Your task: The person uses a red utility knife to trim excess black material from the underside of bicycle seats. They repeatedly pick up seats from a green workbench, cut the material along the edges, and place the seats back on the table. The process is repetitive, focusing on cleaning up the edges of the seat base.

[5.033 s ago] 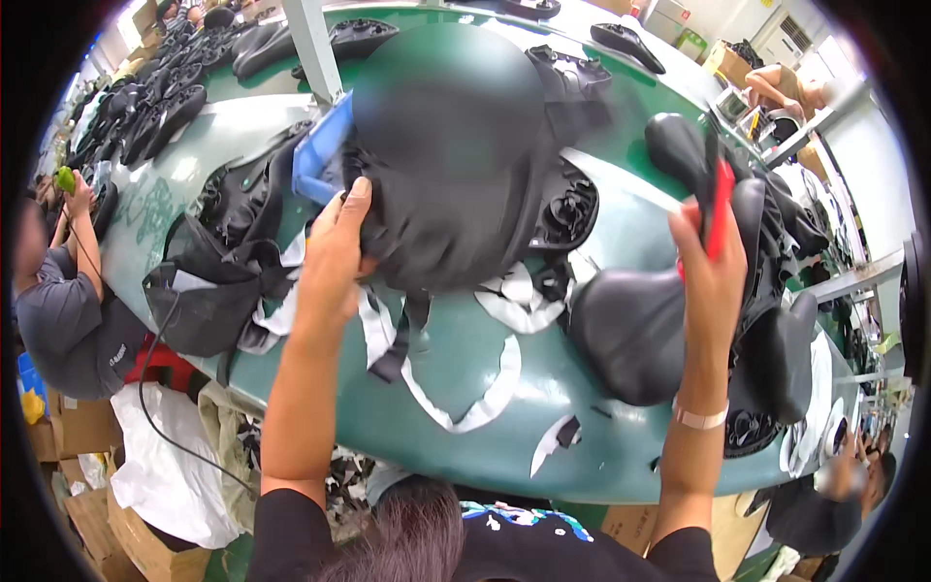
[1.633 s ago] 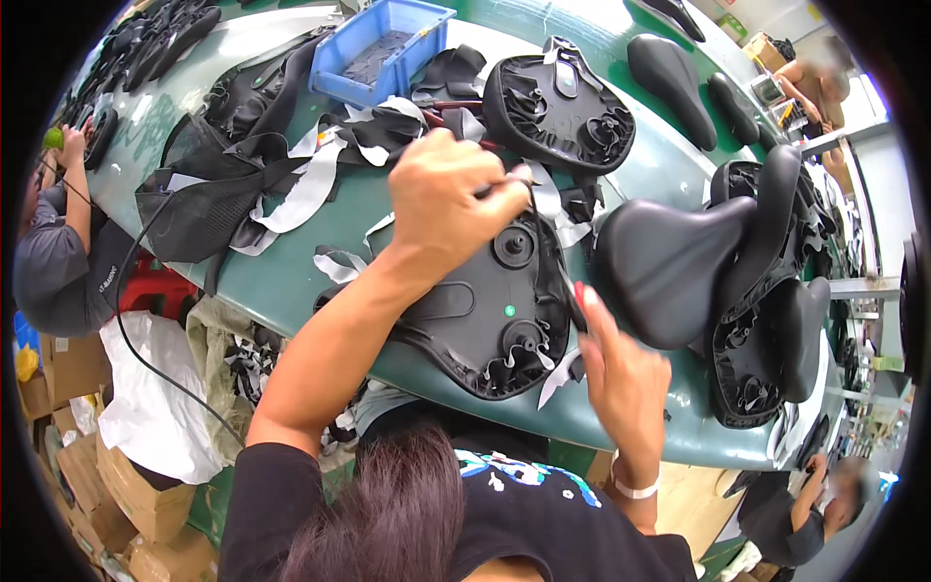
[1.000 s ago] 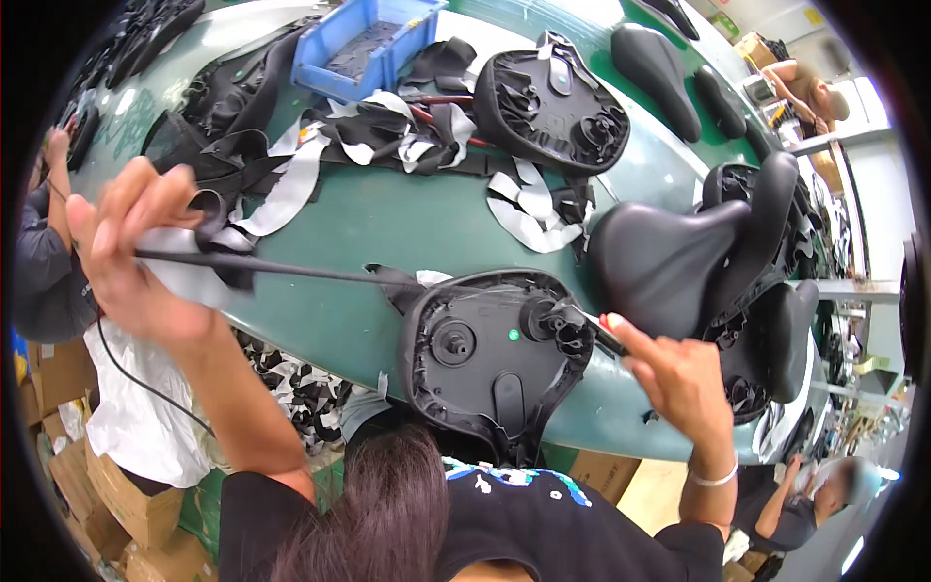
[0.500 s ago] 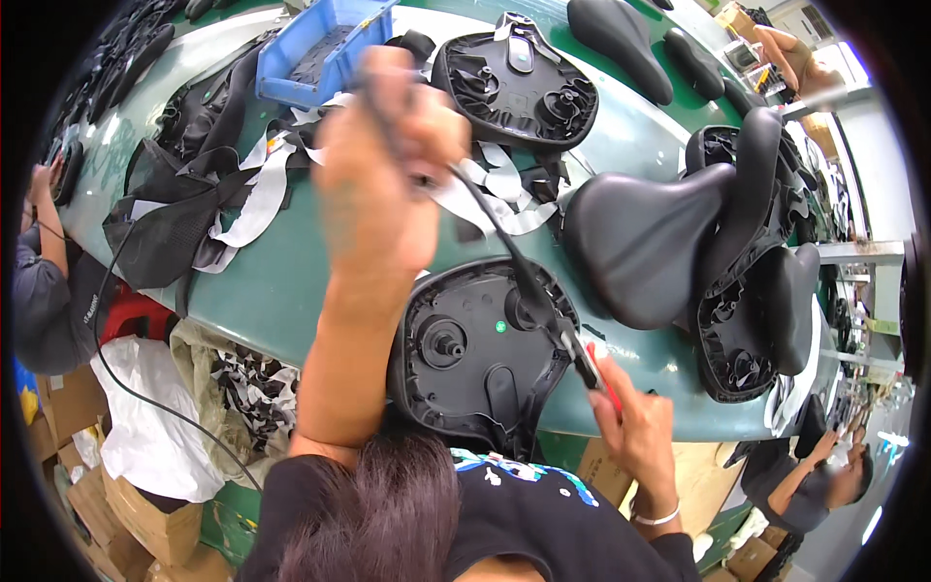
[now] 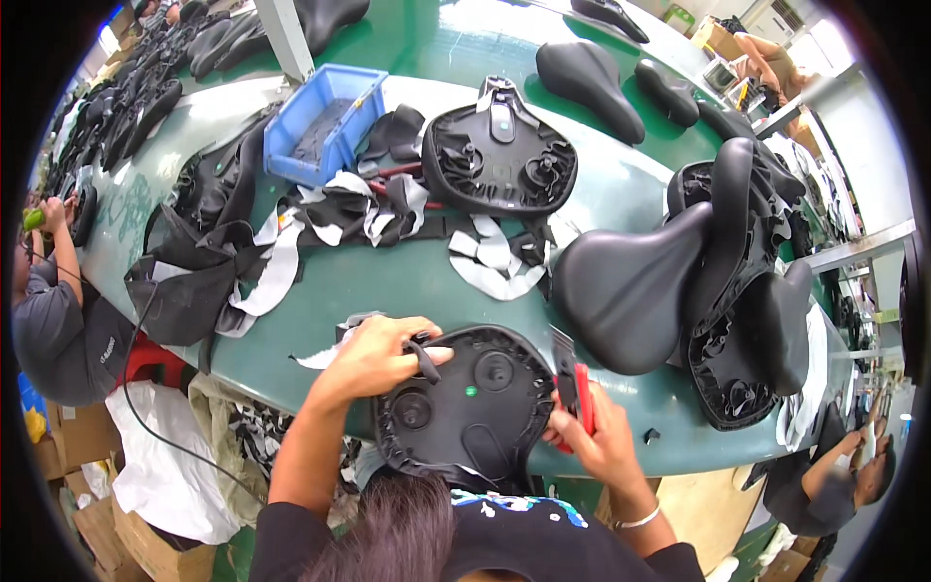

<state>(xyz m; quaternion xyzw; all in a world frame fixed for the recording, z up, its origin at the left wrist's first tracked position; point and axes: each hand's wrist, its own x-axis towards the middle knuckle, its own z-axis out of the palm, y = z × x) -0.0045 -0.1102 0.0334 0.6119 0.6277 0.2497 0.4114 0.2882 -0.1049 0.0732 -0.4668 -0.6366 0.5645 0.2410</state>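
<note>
An upturned black bicycle saddle [image 5: 475,412] lies at the table's near edge, its ribbed underside facing up. At its upper left rim my left hand [image 5: 383,359] is closed, with a short black strip [image 5: 425,361] curling out of the fingers. On the opposite side my right hand [image 5: 599,436] grips a red-and-black hand tool [image 5: 572,383] with a flat grey metal end pointing away from me. That tool is beside the saddle's right rim; whether it touches cannot be made out. White-and-black scraps [image 5: 339,339] lie just beyond my left hand.
Another upturned saddle [image 5: 499,160] sits farther back beside a blue bin [image 5: 325,126]. Stacked saddles [image 5: 630,291] stand at the right. Fabric offcuts [image 5: 499,267] litter the middle. A co-worker [image 5: 68,320] is at the left; another [image 5: 834,480] is at the lower right.
My left hand has come down from high over the table to the saddle's left rim. The long black strip stretched between my hands no longer spans them. The tool now points away from me.
</note>
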